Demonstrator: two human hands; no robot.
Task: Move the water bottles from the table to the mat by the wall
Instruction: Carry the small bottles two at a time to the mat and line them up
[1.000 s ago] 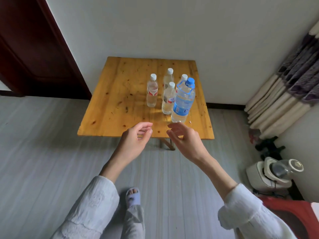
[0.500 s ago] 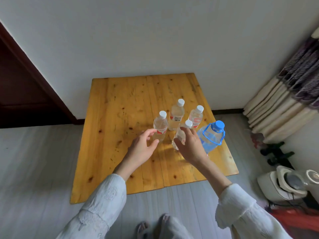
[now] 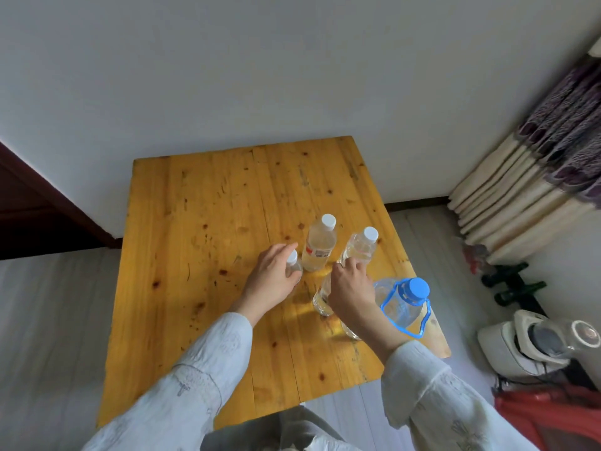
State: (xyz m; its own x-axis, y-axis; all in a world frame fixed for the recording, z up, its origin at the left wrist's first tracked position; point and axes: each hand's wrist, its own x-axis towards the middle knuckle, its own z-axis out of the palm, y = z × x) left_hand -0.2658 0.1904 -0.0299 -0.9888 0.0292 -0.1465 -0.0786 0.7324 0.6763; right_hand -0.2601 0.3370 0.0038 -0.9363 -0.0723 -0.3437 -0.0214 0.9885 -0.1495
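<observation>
head: both hands now grip bottles

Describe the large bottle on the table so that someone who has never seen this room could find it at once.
Start from the yellow wooden table against the white wall and go to its near right corner. There, beside the right hand, stands the large bottle. Alone among the bottles, it has a blue cap and blue carry handle; the others are slim and white-capped.

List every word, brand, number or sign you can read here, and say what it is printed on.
None can be read.
Far small bottle: red and white label, print too blurred.
Right small bottle: no label visible.
Big blue-capped bottle: no print visible.
Bottles under the hands: labels hidden.
</observation>
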